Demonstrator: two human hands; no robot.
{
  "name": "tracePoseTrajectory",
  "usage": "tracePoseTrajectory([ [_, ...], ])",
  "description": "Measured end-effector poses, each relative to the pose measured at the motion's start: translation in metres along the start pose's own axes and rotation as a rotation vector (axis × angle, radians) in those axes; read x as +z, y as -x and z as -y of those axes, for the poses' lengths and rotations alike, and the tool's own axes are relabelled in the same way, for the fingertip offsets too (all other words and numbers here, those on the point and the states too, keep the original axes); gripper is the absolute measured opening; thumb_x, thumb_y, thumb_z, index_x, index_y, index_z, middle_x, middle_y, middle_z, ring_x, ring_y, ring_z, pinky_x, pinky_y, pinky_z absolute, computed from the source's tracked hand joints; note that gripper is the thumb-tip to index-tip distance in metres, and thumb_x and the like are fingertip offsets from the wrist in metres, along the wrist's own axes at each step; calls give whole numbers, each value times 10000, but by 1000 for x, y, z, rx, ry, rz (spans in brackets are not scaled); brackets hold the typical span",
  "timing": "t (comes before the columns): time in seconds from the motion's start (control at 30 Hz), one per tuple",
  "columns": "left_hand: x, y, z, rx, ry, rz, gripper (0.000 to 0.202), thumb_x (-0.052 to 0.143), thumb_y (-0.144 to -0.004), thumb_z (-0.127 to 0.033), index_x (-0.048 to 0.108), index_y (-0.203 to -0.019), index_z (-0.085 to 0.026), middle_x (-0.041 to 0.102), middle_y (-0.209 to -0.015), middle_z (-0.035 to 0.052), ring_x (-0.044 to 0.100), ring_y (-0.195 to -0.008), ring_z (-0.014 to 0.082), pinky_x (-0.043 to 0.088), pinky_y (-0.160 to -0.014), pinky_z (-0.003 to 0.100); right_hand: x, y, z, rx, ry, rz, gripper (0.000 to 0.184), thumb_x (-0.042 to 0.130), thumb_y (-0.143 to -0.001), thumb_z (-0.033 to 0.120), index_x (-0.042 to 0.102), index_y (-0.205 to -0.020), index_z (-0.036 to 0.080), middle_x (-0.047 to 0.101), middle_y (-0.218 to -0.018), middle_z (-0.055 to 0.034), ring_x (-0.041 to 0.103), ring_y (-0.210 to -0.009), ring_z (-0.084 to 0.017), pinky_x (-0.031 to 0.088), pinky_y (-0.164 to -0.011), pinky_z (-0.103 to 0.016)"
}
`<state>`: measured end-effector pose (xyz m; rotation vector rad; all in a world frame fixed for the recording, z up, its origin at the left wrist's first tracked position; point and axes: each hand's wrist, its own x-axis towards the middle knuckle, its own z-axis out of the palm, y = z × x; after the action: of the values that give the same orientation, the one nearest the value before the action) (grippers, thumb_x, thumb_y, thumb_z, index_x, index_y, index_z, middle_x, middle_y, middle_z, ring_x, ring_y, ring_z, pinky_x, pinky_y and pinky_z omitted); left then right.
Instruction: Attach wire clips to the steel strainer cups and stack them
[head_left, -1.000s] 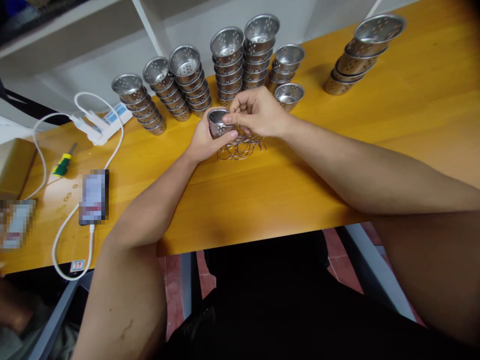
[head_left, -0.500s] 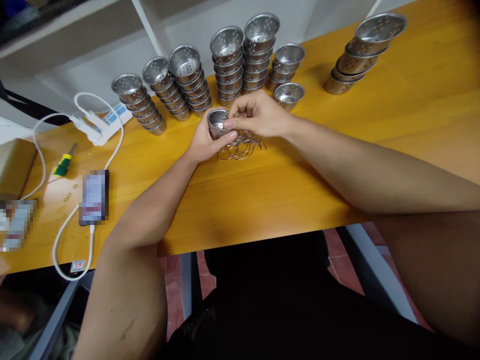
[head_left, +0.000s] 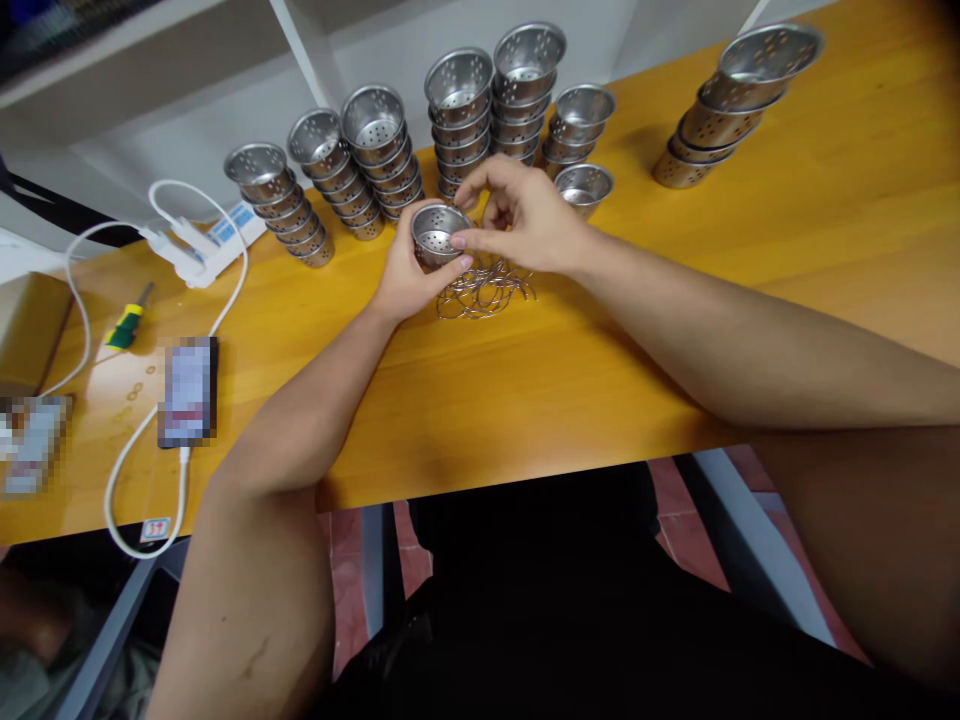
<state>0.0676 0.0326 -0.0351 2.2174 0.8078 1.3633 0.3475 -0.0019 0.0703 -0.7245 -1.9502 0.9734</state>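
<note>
A small perforated metal cup (head_left: 435, 232) sits tilted in my left hand (head_left: 405, 272), mouth towards me. The left fingers wrap behind it and the thumb presses low on its near side. At the cup's right rim, my right hand (head_left: 525, 215) has its thumb and index finger curled about the edge, the thumb tip over the mouth. Whether anything small is between those fingertips cannot be made out. Just below the hands, a loose tangle of thin metal wire rings (head_left: 487, 292) lies on the table, partly covered by the hands.
Several stacks of like cups (head_left: 459, 110) line the table's back, with a single cup (head_left: 585, 188) in front and a leaning stack (head_left: 712, 120) farther right. Leftward are a power strip (head_left: 214, 250), white cables, a phone (head_left: 187, 390), a screwdriver (head_left: 126, 322) and a box (head_left: 34, 330).
The cup has turned so more of its inside shows, and it has shifted slightly up and left. My right thumb and index finger have spread a little farther apart at its rim.
</note>
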Motion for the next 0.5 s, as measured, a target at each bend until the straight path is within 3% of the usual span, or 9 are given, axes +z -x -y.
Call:
tracePoseTrajectory([
  [0.17,-1,0,11,39,-41,-46,1107,968,-969,-976,524,-1787,-378,751,-1659,113,806,-1581,365,576,-1489,589,0,7,13,-71,204,-28,665,915,-1069,992,909,-1102,328,832,-1331,-172,776,-1300,-415,699,-1047,-566],
  [0.37,-2,1,15,41,-91,-19,1133,876,-1044,-980,405,-1904,-412,709,-1715,120,779,-1641,373,560,-1510,595,0,9,26,-28,337,-13,602,765,-1179,944,941,-1141,370,877,-1319,-163,786,-1444,-475,736,-1178,-669],
  [0.5,-1,2,13,49,-87,19,1153,856,-1064,-971,352,-1947,-427,704,-1733,123,748,-1701,391,524,-1547,622,3,9,21,-12,371,62,603,723,-1218,910,973,-1270,364,874,-1390,-163,765,-1512,-463,709,-1275,-658],
])
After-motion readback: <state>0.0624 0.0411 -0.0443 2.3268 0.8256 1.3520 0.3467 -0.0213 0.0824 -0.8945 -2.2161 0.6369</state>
